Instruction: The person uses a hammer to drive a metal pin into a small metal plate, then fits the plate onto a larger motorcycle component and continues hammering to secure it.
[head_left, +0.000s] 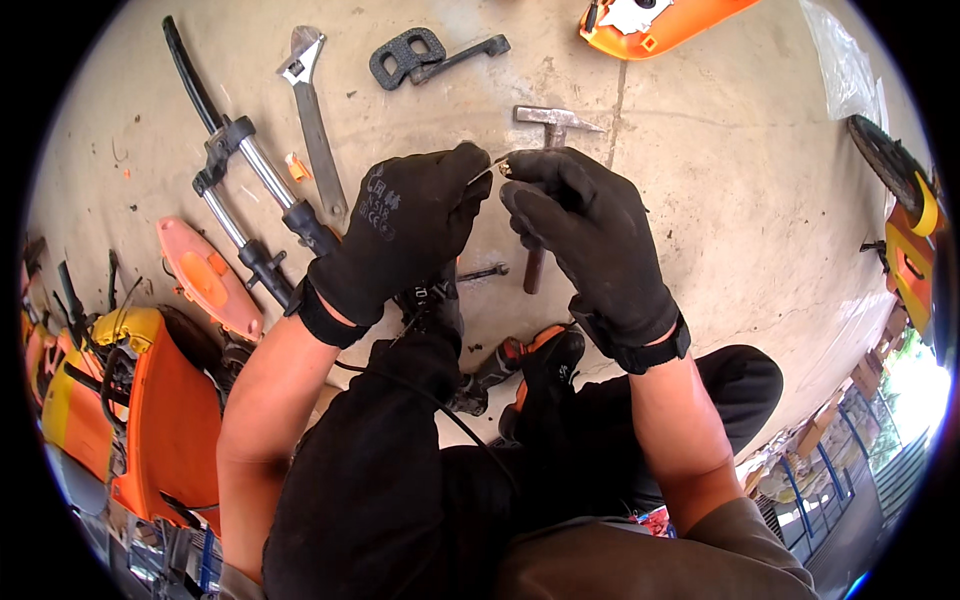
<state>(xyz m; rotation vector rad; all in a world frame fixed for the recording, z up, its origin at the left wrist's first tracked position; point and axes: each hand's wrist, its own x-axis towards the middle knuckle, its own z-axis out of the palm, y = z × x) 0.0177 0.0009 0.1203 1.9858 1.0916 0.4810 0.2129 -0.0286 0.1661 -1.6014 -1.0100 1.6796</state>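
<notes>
My gloved left hand (405,225) is closed on a thin silver wire or rod (482,175) at the centre of the view. My gloved right hand (585,230) has thumb and fingers curled close by a small brassy metal piece (505,168) at the wire's end, seemingly gripping it; its exact shape is too small to tell. A black cable (420,392) runs below my left hand across my lap. A hammer (538,113) lies on the floor behind my hands, partly hidden by the right one. A small dark tool (485,272) lies below them, between my shoes.
On the concrete floor (720,180) are an adjustable wrench (312,110), fork tubes (262,166), a pedal (405,55), pink plastic part (205,278) and orange part (625,25). Orange-yellow vehicle bodywork (160,420) stands left, more (912,270) right. Clear plastic (840,60) lies upper right.
</notes>
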